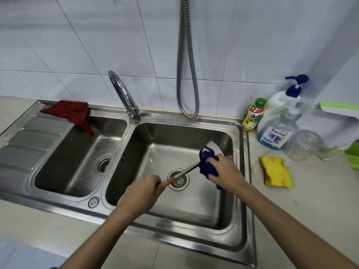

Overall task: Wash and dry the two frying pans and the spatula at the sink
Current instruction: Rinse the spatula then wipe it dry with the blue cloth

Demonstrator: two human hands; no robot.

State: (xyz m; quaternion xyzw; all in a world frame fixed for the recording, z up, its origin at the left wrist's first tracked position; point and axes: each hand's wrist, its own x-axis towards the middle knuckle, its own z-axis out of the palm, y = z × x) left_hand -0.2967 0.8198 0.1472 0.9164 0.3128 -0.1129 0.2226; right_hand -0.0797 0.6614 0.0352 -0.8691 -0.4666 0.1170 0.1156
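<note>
spatula [186, 170]: metal one with a wooden grip, held up over the right basin of the sink [240, 226], blade end up toward the back right, handle end down toward the person

left hand [142, 188]: fingers curled tight round the wooden end of the handle, so that's where the spatula is being held

right hand [223, 169]: wrapped round a blue cloth [206, 165] and squeezing it against the blade, so most of the blade is covered and only the top edge pokes out shiny

right basin: drain strainer [178, 179] sits right under the shaft, a few water streaks on the bottom

left basin: nothing much, just its own drain [104, 165]

red cloth [72, 114]: bunched on the back rim at the left, one corner hanging down into the left basin

tap [124, 96]: chrome gooseneck on the divider at the back; can't tell if any water is coming out

hose [187, 74]: metal shower-type loop hanging down the tiled wall behind the sink

surface, right side: yellow sponge [275, 171] just beside the sink rim, a small green-capped bottle [252, 115], a big pump bottle [279, 121] with blue liquid, a clear glass jar [305, 145] next to it

frying pans: can't see either one from this angle
</note>
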